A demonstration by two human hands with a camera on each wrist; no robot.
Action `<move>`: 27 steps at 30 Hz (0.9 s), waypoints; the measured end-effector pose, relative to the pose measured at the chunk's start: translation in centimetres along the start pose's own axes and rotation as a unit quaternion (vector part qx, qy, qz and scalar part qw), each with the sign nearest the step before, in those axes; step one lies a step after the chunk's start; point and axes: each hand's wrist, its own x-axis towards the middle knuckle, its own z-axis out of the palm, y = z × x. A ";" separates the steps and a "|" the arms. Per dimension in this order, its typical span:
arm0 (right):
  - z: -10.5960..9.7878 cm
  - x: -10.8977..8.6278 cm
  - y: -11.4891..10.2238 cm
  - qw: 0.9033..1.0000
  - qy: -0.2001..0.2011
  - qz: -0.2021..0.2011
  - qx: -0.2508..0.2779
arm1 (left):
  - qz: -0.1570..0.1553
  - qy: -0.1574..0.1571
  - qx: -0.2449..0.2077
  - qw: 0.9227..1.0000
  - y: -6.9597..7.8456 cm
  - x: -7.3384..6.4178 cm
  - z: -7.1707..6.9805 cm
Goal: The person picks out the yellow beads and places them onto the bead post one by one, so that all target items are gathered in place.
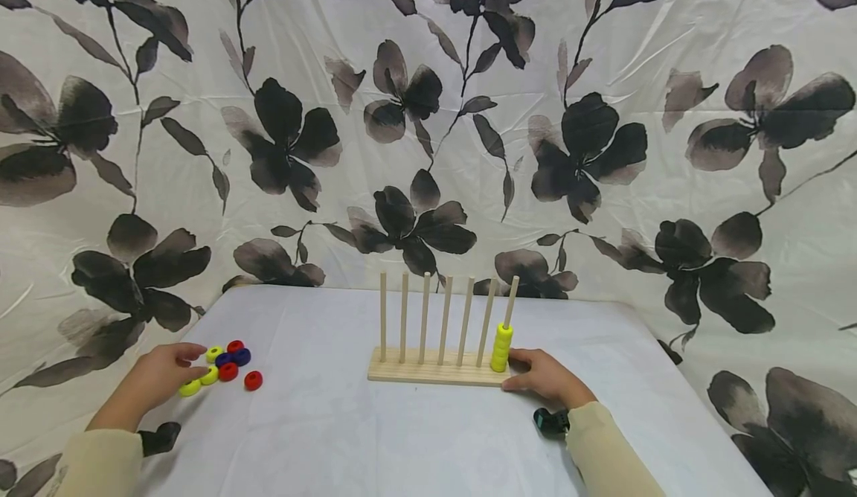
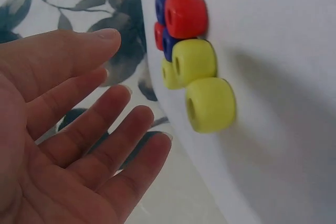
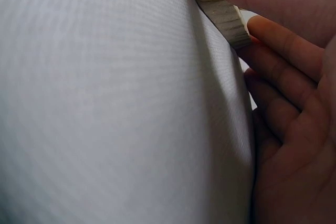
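Note:
At the left of the table, my left hand (image 1: 163,373) is beside a cluster of yellow, red and blue beads, its fingers spread and nothing held. In the left wrist view a gap separates the fingertips from the nearest yellow bead (image 2: 211,105), with another yellow bead (image 2: 195,61) and a red bead (image 2: 188,15) beyond. My right hand (image 1: 545,376) grips the right end of a wooden peg rack (image 1: 428,373), thumb in front and fingers behind. Several yellow beads (image 1: 501,348) are stacked on its rightmost peg; the other pegs are bare. The right wrist view shows the rack's end (image 3: 227,23) between thumb and fingers.
A white cloth covers the table (image 1: 321,437). One red bead (image 1: 253,381) lies slightly apart from the cluster, towards the rack. Behind the table hangs a flower-patterned curtain (image 1: 348,184). The beads lie close to the table's left edge.

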 end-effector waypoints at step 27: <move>0.0 0.2 0.1 1.000 0.002 0.002 0.004 | -0.024 -0.021 0.015 0.999 -2.2 0.2 1.8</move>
